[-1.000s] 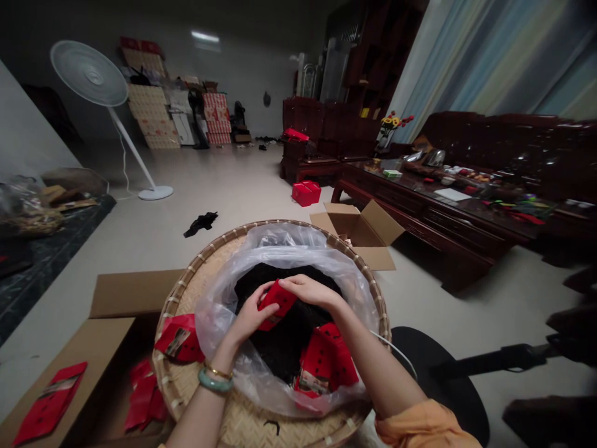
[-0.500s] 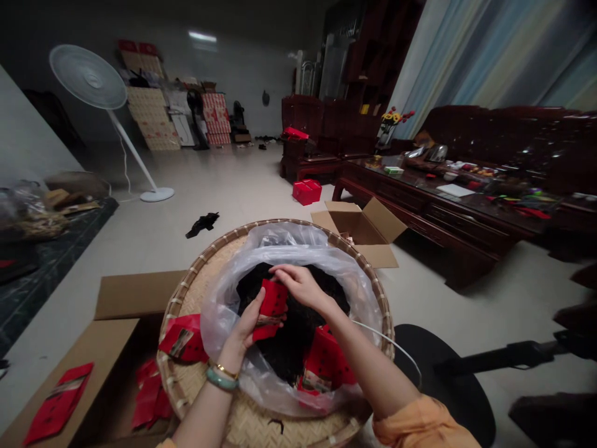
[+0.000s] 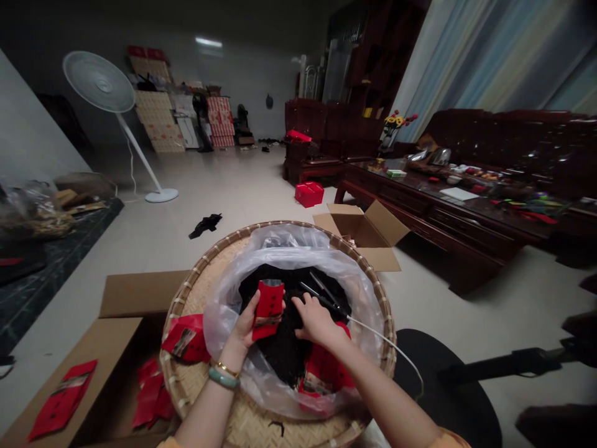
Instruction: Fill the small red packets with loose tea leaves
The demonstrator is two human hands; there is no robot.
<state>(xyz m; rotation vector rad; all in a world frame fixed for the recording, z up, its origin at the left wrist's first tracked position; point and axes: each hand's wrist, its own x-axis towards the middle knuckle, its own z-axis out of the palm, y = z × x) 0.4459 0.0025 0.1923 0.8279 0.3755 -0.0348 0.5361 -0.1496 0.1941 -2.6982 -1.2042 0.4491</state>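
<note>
My left hand (image 3: pixel 243 326) holds a small red pouch (image 3: pixel 268 308) upright with its mouth open, over a heap of dark loose leaves (image 3: pixel 284 348). The leaves lie in a clear plastic bag (image 3: pixel 224 311) that sits on a round woven bamboo tray (image 3: pixel 196 280). My right hand (image 3: pixel 314 320) is down on the leaves just right of the pouch, fingers curled into the heap; what they grip is hidden. More red pouches (image 3: pixel 324 373) lie in the bag below my right wrist, and one (image 3: pixel 184 339) rests on the tray's left side.
An open cardboard box (image 3: pixel 107 348) with red pouches (image 3: pixel 63 398) is at the left. Another open box (image 3: pixel 364 233) stands beyond the tray. A white cable (image 3: pixel 396 348) runs right off the tray. A standing fan (image 3: pixel 100 84), a long dark wooden table (image 3: pixel 448 211) and stacked cartons fill the room.
The pouch went from held by both hands to upright in my left hand alone, mouth open. My right hand let go of it and dropped onto the leaves beside it.
</note>
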